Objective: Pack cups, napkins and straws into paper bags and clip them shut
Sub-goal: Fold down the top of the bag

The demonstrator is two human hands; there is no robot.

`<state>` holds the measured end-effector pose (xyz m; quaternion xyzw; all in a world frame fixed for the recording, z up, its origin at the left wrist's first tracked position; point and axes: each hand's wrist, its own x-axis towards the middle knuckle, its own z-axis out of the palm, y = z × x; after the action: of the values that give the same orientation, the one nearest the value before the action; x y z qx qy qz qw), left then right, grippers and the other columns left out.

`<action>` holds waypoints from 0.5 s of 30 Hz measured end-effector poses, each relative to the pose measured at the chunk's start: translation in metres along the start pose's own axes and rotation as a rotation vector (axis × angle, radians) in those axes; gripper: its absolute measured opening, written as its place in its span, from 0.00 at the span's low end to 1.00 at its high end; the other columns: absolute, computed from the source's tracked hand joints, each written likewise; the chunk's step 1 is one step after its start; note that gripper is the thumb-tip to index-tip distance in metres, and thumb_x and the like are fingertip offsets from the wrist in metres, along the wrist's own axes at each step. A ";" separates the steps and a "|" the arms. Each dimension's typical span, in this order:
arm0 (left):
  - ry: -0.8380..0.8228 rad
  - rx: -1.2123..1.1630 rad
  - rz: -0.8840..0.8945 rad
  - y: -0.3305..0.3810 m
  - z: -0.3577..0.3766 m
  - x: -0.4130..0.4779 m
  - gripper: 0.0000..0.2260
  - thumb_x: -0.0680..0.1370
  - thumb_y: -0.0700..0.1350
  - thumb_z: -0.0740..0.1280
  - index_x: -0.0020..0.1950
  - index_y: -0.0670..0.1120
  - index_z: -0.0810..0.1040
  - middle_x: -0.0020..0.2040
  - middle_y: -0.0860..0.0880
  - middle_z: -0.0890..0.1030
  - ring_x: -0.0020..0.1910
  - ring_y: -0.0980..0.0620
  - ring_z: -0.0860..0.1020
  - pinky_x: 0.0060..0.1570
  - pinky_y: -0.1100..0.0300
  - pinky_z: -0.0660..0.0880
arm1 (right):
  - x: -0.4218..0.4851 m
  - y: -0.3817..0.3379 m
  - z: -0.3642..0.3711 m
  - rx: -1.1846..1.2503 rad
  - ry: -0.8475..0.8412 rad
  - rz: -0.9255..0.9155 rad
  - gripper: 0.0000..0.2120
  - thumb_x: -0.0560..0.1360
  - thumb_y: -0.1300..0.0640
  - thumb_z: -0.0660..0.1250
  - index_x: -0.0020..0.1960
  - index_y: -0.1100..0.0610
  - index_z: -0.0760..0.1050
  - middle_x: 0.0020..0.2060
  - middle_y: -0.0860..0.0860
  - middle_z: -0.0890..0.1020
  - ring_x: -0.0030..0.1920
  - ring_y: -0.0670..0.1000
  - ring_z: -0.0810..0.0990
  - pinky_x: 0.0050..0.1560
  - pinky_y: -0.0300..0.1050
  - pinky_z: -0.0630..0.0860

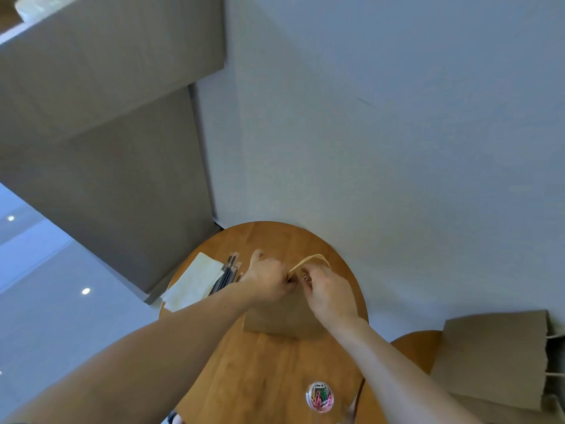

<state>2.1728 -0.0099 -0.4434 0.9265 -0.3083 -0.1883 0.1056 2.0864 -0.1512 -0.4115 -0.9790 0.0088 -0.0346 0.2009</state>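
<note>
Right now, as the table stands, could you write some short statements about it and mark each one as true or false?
1. Both the left hand and the right hand grip the top of the paper bag. True.
2. The tub of coloured paper clips stands beyond the bag, by the wall. False: it stands on the near part of the round table, closer to the person than the bag.
3. The napkins and the straws lie side by side to the left of the bag. True.
4. The left hand lies flat and open on the table. False: its fingers are curled round the bag's top.
5. More brown bags lie to the right, off this table. True.
</note>
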 end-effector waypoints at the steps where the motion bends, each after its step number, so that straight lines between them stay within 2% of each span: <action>1: 0.003 -0.001 0.002 0.000 0.000 -0.001 0.23 0.80 0.56 0.59 0.26 0.50 0.67 0.24 0.55 0.69 0.29 0.60 0.64 0.70 0.45 0.55 | -0.001 0.000 0.002 0.016 0.009 0.022 0.07 0.79 0.55 0.65 0.56 0.53 0.79 0.49 0.50 0.83 0.45 0.53 0.82 0.41 0.47 0.77; 4: -0.004 0.000 -0.004 0.001 0.000 -0.002 0.22 0.80 0.57 0.59 0.27 0.50 0.70 0.25 0.55 0.70 0.30 0.58 0.66 0.70 0.45 0.55 | -0.001 0.001 0.005 0.072 0.002 0.143 0.08 0.79 0.52 0.67 0.56 0.51 0.80 0.50 0.48 0.83 0.49 0.49 0.82 0.46 0.44 0.77; 7: -0.027 0.009 -0.032 0.002 0.000 -0.005 0.20 0.81 0.57 0.57 0.41 0.49 0.83 0.27 0.54 0.72 0.35 0.54 0.71 0.71 0.46 0.53 | -0.001 0.002 0.008 0.127 0.013 0.236 0.09 0.78 0.52 0.69 0.57 0.51 0.80 0.49 0.46 0.84 0.49 0.48 0.81 0.46 0.39 0.75; 12: -0.022 -0.011 -0.042 0.005 -0.005 -0.010 0.18 0.81 0.56 0.57 0.48 0.51 0.84 0.29 0.55 0.73 0.39 0.53 0.74 0.72 0.47 0.52 | -0.003 0.005 0.011 0.210 -0.015 0.294 0.07 0.77 0.53 0.69 0.55 0.49 0.83 0.46 0.44 0.85 0.47 0.45 0.83 0.45 0.37 0.76; 15: -0.025 0.000 -0.044 0.006 -0.008 -0.012 0.17 0.82 0.56 0.57 0.53 0.53 0.84 0.33 0.53 0.78 0.43 0.52 0.77 0.73 0.47 0.52 | -0.004 0.008 0.011 0.229 -0.017 0.255 0.05 0.77 0.54 0.70 0.51 0.48 0.83 0.42 0.42 0.85 0.43 0.43 0.82 0.42 0.38 0.78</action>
<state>2.1645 -0.0067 -0.4306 0.9306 -0.2891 -0.2023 0.0977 2.0830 -0.1539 -0.4248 -0.9410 0.1271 -0.0015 0.3137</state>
